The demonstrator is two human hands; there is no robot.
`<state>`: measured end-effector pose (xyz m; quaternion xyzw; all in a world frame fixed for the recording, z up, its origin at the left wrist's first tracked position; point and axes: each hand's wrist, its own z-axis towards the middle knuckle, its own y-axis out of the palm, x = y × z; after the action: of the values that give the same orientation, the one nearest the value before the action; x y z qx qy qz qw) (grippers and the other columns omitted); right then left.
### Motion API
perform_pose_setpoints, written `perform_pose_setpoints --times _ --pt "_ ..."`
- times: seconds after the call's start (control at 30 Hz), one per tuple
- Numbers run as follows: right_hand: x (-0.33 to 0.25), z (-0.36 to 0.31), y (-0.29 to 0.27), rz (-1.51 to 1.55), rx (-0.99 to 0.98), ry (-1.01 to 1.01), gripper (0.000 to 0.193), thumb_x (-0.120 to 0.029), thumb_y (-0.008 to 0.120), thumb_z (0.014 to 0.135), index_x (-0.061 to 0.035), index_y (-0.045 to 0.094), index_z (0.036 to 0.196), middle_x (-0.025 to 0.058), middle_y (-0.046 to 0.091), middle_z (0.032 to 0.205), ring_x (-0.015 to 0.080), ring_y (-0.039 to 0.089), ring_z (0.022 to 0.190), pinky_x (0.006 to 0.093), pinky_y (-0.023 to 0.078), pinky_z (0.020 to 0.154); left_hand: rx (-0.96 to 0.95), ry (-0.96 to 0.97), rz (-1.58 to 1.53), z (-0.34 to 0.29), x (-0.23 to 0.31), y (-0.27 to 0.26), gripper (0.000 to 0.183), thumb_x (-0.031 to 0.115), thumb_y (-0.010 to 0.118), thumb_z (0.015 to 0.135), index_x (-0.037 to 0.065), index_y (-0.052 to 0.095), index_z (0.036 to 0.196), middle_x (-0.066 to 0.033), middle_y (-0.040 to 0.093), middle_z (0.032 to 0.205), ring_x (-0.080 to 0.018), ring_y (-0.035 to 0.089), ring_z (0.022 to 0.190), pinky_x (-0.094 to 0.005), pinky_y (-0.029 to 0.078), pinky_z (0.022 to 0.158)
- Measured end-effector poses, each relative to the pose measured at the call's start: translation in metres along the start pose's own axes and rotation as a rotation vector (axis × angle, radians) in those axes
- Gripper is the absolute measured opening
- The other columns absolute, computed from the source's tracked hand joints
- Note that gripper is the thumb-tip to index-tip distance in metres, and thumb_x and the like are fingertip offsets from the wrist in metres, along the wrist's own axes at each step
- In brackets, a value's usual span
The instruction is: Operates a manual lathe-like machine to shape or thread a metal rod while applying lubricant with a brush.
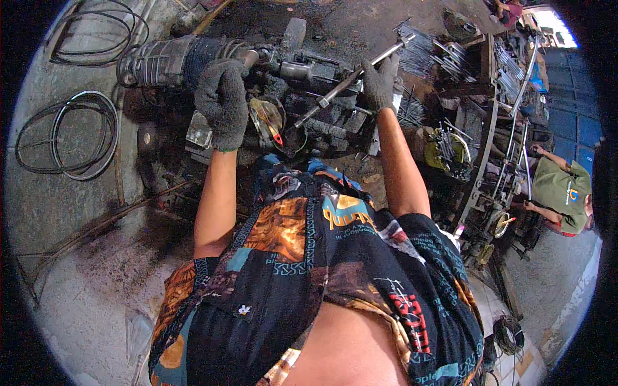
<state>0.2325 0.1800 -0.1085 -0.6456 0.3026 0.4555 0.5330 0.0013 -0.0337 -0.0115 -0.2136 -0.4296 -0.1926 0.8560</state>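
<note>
My left hand [222, 106], in a dark grey knitted glove, is curled closed beside the machine's cylindrical head [164, 61]. What its fingers grip, if anything, is hidden. My right hand [380, 83], gloved alike, is wrapped around a long metal rod [347, 82] with a collar partway along it. That rod slants across the machine bed [335, 119], its far end up to the right and its near end low toward the middle. Between my hands sits a round container [262, 116] with dark contents and a red-handled brush [277, 138] in it.
Coiled cables [84, 135] hang at the left wall. Bundles of thin metal rods [418, 51] lie beyond my right hand. A yellow bucket [465, 154] holds more metal pieces. A co-worker in a green shirt [560, 193] works at another machine on the right.
</note>
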Motion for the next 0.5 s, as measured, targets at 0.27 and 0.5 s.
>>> perform_pose_setpoints --times 0.27,0.5 --pt "0.0048 0.0011 -0.0016 -0.057 0.028 -0.019 0.045 -0.021 0.071 0.084 0.007 0.056 0.116 0.0172 0.049 0.119 0.0321 0.052 0.109 0.042 0.043 0.096 -0.012 -0.004 -0.047 0.0013 0.0003 0.0018 0.009 0.01 0.064 0.096 0.003 0.068 0.094 -0.0074 0.07 0.096 -0.0182 0.065 0.09 -0.0336 0.051 0.084" --pt "0.0075 0.0039 0.0 -0.064 0.005 0.077 0.041 -0.019 0.071 0.082 0.0063 0.058 0.111 0.0173 0.049 0.12 0.0325 0.052 0.109 0.0412 0.044 0.094 0.013 0.015 -0.008 0.0008 -0.0023 0.0005 0.009 0.01 0.064 0.096 0.002 0.069 0.096 -0.0084 0.07 0.095 -0.02 0.065 0.089 -0.0343 0.051 0.084"
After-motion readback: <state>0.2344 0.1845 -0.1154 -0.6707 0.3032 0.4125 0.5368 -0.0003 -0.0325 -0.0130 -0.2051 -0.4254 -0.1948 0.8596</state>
